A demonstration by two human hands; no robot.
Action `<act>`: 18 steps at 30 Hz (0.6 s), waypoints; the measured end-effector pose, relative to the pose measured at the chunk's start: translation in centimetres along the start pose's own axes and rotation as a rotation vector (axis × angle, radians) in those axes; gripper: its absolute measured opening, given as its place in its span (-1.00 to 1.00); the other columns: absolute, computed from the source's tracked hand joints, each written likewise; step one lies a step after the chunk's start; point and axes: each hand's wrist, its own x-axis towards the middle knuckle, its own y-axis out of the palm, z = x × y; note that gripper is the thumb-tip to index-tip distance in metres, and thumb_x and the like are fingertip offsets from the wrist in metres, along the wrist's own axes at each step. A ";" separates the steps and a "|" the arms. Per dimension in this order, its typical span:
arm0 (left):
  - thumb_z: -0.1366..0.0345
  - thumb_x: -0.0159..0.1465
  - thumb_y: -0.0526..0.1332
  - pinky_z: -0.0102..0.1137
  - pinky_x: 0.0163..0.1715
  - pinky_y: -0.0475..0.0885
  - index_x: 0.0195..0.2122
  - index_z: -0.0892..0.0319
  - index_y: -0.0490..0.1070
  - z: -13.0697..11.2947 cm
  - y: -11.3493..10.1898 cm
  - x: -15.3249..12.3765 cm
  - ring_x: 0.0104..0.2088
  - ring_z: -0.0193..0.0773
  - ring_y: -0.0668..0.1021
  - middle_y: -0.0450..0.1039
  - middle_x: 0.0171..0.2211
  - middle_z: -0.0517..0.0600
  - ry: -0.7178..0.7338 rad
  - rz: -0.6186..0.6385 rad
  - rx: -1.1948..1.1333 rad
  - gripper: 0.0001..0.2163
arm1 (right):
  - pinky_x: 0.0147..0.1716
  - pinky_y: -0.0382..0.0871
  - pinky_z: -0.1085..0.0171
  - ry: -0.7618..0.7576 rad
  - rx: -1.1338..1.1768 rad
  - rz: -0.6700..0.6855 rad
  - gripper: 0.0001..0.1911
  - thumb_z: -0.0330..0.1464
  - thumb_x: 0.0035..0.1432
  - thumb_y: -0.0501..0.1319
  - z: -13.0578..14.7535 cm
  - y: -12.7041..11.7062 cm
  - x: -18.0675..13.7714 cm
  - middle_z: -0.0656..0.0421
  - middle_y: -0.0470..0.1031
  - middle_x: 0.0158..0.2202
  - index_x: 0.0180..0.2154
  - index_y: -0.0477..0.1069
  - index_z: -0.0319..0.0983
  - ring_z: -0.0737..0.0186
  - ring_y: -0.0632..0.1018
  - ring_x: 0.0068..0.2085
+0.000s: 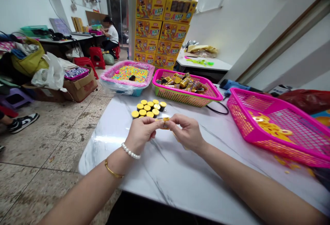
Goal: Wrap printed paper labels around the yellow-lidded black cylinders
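My left hand, with a pearl bracelet and a gold bangle at the wrist, pinches one side of a small yellow printed wrapper sleeve. The other side is pinched by my right hand. Both hands hover over the marble-patterned table, fingertips close together. More yellow material shows under my right hand, mostly hidden. Just beyond my left hand stand several small dark cups with yellow lids, grouped upright.
Behind the cups are a pink-rimmed basket of wrapped cups and a plastic-lined tub of colourful pellets. A pink basket with yellow rings is at right. Yellow cartons stand stacked behind. A person sits far left.
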 end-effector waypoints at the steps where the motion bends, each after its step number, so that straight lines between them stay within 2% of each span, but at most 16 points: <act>1: 0.10 -0.06 0.50 -0.51 -0.70 -0.05 -0.55 0.25 0.46 0.1 0.0 0.1 -0.72 -0.51 0.22 0.25 -0.74 -0.16 -0.006 0.002 -0.028 -0.66 | -0.43 0.36 0.26 0.026 0.034 -0.006 -0.67 -0.20 0.24 0.18 -0.4 0.0 0.8 0.21 0.44 -0.57 -0.53 0.41 -0.19 0.27 0.45 -0.49; 3: 0.11 -0.08 0.51 -0.51 -0.72 -0.10 -0.54 0.24 0.43 0.1 0.0 0.2 -0.74 -0.54 0.20 0.29 -0.70 -0.16 -0.026 0.023 -0.075 -0.65 | -0.37 0.41 0.25 0.082 0.074 -0.056 -0.69 -0.22 0.28 0.11 -1.7 -0.1 2.9 0.17 0.50 -0.49 -0.44 0.46 -0.20 0.24 0.50 -0.41; 5: 0.14 -0.09 0.52 -0.50 -0.74 -0.13 -0.44 0.25 0.48 0.0 0.0 0.2 -0.75 -0.56 0.18 0.38 -0.62 -0.13 -0.061 0.061 -0.101 -0.66 | -0.28 0.45 0.22 0.116 0.013 -0.086 -0.81 -0.29 0.18 0.18 -3.3 0.0 5.3 0.11 0.60 -0.27 -0.24 0.52 -0.22 0.18 0.57 -0.27; 7: 0.18 -0.10 0.53 -0.51 -0.74 -0.15 -0.37 0.27 0.52 -0.2 0.0 0.1 -0.75 -0.57 0.18 0.41 -0.60 -0.12 -0.112 0.083 -0.115 -0.65 | -0.20 0.46 0.21 0.135 -0.118 -0.009 -0.61 -0.39 -0.03 0.31 -4.9 0.3 7.3 0.07 0.59 -0.05 -0.08 0.51 -0.21 0.13 0.58 -0.14; 8: 0.21 -0.10 0.53 -0.52 -0.75 -0.16 -0.36 0.28 0.53 -0.3 0.0 0.1 -0.75 -0.57 0.18 0.38 -0.62 -0.14 -0.141 0.088 -0.126 -0.66 | -0.16 0.46 0.21 0.148 -0.165 0.038 -0.55 -0.43 -0.10 0.34 -5.6 0.5 8.0 0.08 0.59 -0.03 -0.07 0.52 -0.21 0.13 0.59 -0.13; 10: 0.27 -0.08 0.52 -0.55 -0.76 -0.18 -0.43 0.29 0.49 -0.5 0.0 0.0 -0.74 -0.56 0.18 0.28 -0.68 -0.18 -0.199 0.097 -0.158 -0.71 | -0.12 0.46 0.20 0.182 -0.209 0.085 -0.59 -0.47 -0.15 0.35 -6.8 0.9 8.6 0.12 0.63 -0.13 -0.15 0.55 -0.21 0.15 0.59 -0.17; 13: 0.36 0.02 0.46 -0.61 -0.78 -0.18 -0.45 0.31 0.45 -0.8 -0.1 0.2 -0.72 -0.59 0.18 0.28 -0.67 -0.17 -0.272 0.132 -0.237 -0.80 | -0.08 0.44 0.14 0.235 -0.221 0.019 -0.71 -0.46 -0.11 0.33 -7.9 0.8 8.2 0.16 0.64 -0.30 -0.24 0.56 -0.23 0.18 0.58 -0.26; 16: 0.42 0.14 0.37 -0.67 -0.80 -0.15 -0.39 0.32 0.44 -1.0 -0.2 0.4 -0.72 -0.62 0.18 0.36 -0.59 -0.12 -0.327 0.132 -0.319 -0.89 | -0.10 0.46 0.12 0.287 -0.203 -0.044 -0.67 -0.42 -0.09 0.33 -7.8 -0.5 7.0 0.13 0.64 -0.29 -0.19 0.54 -0.25 0.18 0.58 -0.27; 18: 0.45 0.21 0.31 -0.69 -0.82 -0.14 -0.38 0.32 0.43 -1.2 -0.2 0.5 -0.73 -0.63 0.18 0.36 -0.58 -0.12 -0.348 0.110 -0.359 -0.93 | -0.15 0.50 0.14 0.320 -0.088 -0.034 -0.68 -0.35 -0.04 0.33 -6.7 -1.9 5.8 0.09 0.65 -0.27 -0.17 0.54 -0.25 0.18 0.61 -0.28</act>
